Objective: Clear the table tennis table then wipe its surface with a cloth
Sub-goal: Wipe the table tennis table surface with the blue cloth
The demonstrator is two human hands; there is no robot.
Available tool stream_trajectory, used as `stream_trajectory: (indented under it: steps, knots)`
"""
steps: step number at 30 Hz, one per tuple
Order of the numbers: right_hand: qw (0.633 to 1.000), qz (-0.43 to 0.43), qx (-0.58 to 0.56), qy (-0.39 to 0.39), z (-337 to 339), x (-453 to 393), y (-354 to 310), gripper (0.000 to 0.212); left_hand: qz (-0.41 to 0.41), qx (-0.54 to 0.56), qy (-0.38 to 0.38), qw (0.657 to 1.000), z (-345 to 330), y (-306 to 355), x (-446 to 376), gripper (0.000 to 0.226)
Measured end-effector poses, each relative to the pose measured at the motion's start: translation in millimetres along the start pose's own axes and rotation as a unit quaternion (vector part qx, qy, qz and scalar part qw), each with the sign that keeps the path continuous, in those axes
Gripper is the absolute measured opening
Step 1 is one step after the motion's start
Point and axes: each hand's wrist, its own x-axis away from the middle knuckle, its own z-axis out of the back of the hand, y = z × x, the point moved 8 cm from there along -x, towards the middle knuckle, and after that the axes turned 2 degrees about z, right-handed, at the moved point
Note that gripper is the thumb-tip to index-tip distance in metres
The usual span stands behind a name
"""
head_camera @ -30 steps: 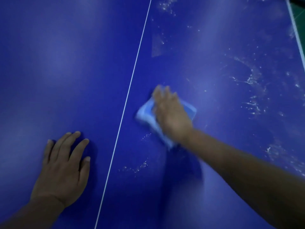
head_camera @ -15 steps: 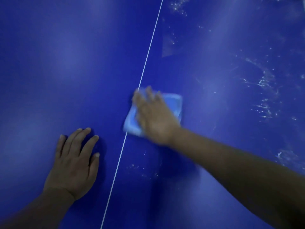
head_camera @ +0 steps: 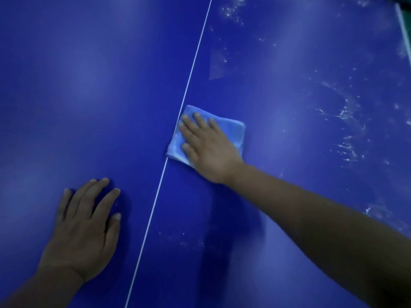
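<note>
The right hand (head_camera: 208,150) lies flat on the folded light-blue cloth (head_camera: 233,130), fingers straight and spread, palm bearing down; that flat press is what keeps the whole pad in contact with the blue surface (head_camera: 89,85) so it can be slid rather than bunched. The cloth sits just right of the white centre line (head_camera: 193,63), its left edge touching or slightly covering the line. The left hand (head_camera: 85,227) is planted flat on the surface left of the line, fingers straight and holding nothing, most likely as a brace while the person leans forward to reach. No loose things show on the surface, so the clearing step looks done and wiping is in hand. White specks and smears (head_camera: 347,121) lie well to the right of the cloth, more sit near the top (head_camera: 231,10), and a faint dusting lies below the cloth (head_camera: 189,241); the left half looks clean. The open room therefore runs rightward and away from the body. A pale edge line (head_camera: 403,34) in the top right corner marks where the surface ends, and a stroke carried that far would need to stop short or push the debris over it.
</note>
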Motion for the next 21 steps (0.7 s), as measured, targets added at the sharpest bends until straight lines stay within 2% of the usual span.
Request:
stream_trajectory:
  steps: [1,2,4,5,7,8,9,11,12,13,14,16,18,19,20,21]
  knots:
    - [1.000,0.008,0.027,-0.012,3.9,2.9,22.3,0.058,0.002,-0.001,-0.003,1.000,-0.6,-0.2,-0.1,0.068]
    - [0.998,-0.030,0.059,-0.016,10.4,5.5,60.3,0.058,0.005,0.000,-0.004,1.000,-0.5,-0.7,-0.3,0.068]
    - [0.978,-0.178,0.109,-0.023,29.5,18.5,159.5,0.054,0.006,-0.003,-0.002,1.000,0.1,-0.4,-0.7,0.068]
    - [0.958,-0.268,0.098,-0.018,41.1,31.0,205.2,0.052,0.006,-0.004,-0.002,1.000,0.4,0.5,-1.2,0.068]
    - [0.920,-0.389,0.044,0.013,55.2,45.3,233.6,0.055,0.007,-0.008,-0.006,1.000,0.0,0.0,-1.4,0.069]
    - [0.923,-0.380,0.045,0.027,50.3,39.8,214.1,0.058,0.007,-0.011,-0.008,1.000,-0.9,-1.0,-0.6,0.069]
    - [0.945,-0.321,0.052,0.033,39.3,28.5,180.8,0.061,0.007,-0.014,-0.008,1.000,-1.3,-1.1,-0.4,0.070]
    - [0.991,-0.133,0.025,-0.005,10.9,20.5,100.9,0.067,0.004,-0.020,-0.005,1.000,-1.7,-0.7,-0.5,0.070]
    - [0.997,-0.062,0.022,-0.028,4.4,23.9,79.2,0.066,0.003,-0.022,-0.004,1.000,-2.3,-0.9,-0.2,0.070]
    - [0.998,-0.033,0.039,-0.046,5.5,24.9,82.1,0.065,0.003,-0.021,-0.005,1.000,-2.4,-1.1,-0.5,0.070]
    - [0.995,-0.050,0.067,-0.050,12.7,23.5,106.0,0.066,0.005,-0.018,-0.005,1.000,-1.7,-1.3,-1.2,0.071]
    - [0.975,-0.191,0.109,-0.040,31.7,28.4,190.2,0.062,0.005,-0.019,-0.003,1.000,-1.3,-1.3,-0.8,0.071]
    - [0.934,-0.352,0.053,-0.013,50.3,48.0,264.2,0.055,0.002,-0.015,0.003,1.000,-0.1,0.7,-0.9,0.069]
    - [0.918,-0.395,0.017,0.003,53.6,53.2,273.9,0.054,-0.001,-0.017,0.005,1.000,0.0,0.7,-1.2,0.068]
    - [0.918,-0.396,0.018,0.011,50.5,52.1,263.1,0.055,-0.003,-0.019,0.003,1.000,-0.8,0.1,-0.6,0.068]
    - [0.931,-0.362,0.038,0.011,43.8,46.8,238.4,0.055,-0.003,-0.018,0.001,1.000,-1.6,-0.3,-0.4,0.067]
